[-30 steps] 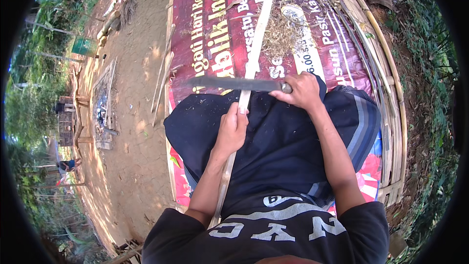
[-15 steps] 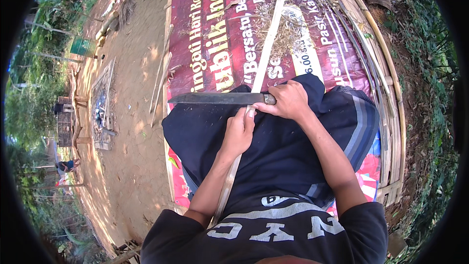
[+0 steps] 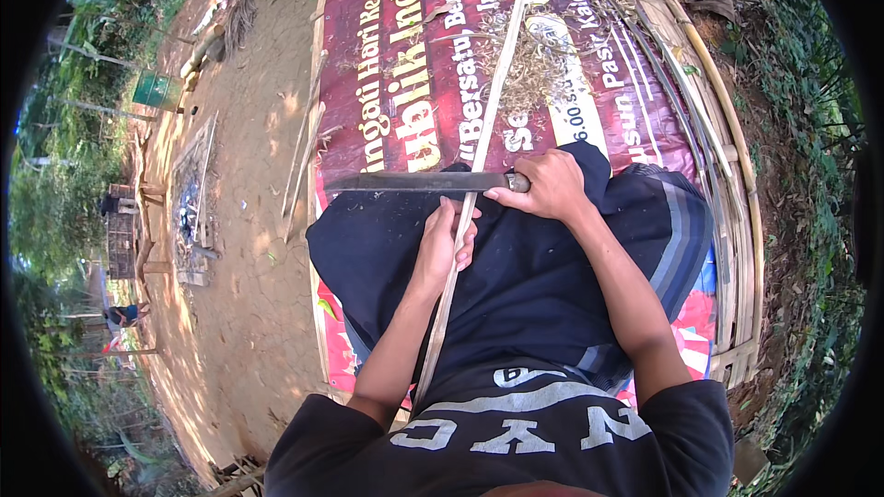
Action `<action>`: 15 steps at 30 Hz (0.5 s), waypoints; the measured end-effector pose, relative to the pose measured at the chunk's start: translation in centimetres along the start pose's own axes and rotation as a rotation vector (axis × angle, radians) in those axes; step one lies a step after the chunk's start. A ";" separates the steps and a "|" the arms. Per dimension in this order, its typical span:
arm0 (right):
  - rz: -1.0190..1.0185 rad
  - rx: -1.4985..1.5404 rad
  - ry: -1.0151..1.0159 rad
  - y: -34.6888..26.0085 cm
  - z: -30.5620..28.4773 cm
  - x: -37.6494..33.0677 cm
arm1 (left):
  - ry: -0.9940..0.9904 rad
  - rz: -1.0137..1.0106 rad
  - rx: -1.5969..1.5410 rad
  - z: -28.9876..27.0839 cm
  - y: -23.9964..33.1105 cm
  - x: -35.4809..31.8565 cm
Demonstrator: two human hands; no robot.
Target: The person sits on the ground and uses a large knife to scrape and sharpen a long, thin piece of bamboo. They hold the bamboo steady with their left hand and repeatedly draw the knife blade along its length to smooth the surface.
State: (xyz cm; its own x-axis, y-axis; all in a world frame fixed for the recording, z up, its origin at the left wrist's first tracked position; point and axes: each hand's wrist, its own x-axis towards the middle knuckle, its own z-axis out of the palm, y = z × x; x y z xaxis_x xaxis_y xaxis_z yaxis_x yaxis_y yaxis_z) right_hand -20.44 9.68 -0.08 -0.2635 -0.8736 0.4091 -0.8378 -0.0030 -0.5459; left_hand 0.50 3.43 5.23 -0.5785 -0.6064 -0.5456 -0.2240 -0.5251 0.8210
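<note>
A long pale bamboo strip (image 3: 496, 92) runs from the far part of the banner, over my lap and toward my chest. Its near part lies in my left hand (image 3: 444, 247), whose fingers curl around it just below the blade. A machete (image 3: 414, 182) with a long dark blade lies crosswise against the strip, its tip pointing left. My right hand (image 3: 552, 186) grips the handle, and the thumb rests along the near side. The blade's contact with the strip is partly hidden from above.
A red printed banner (image 3: 368, 55) covers the bamboo platform. Fibrous shavings (image 3: 539, 74) are heaped beyond my knees, and thin bamboo strips (image 3: 686, 83) lie along the right edge. Bare earth (image 3: 244, 313) stretches to the left, with a green drum (image 3: 157, 88) farther off.
The strip has turned to show a narrower side, and its far end has shifted left. My left hand has rolled with it and dropped slightly. The machete and right hand moved slightly right.
</note>
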 end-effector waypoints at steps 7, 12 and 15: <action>-0.029 -0.048 -0.041 -0.4 0.2 -1.2 | -0.231 -0.134 -0.224 -1.5 -0.7 1.1; -0.154 0.014 -0.020 -0.6 0.2 -0.9 | -0.169 -0.062 -0.035 -0.5 -1.0 0.7; -0.057 -0.013 0.013 1.8 0.4 -1.2 | -0.141 -0.030 0.041 -0.4 0.6 0.8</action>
State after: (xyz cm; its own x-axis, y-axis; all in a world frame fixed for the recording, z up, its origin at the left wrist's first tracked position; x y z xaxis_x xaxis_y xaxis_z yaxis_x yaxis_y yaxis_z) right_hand -21.41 10.48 -1.83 -0.2208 -0.8659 0.4488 -0.8576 -0.0467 -0.5121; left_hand 0.25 2.39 5.19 -0.6745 -0.4996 -0.5435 -0.2730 -0.5152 0.8124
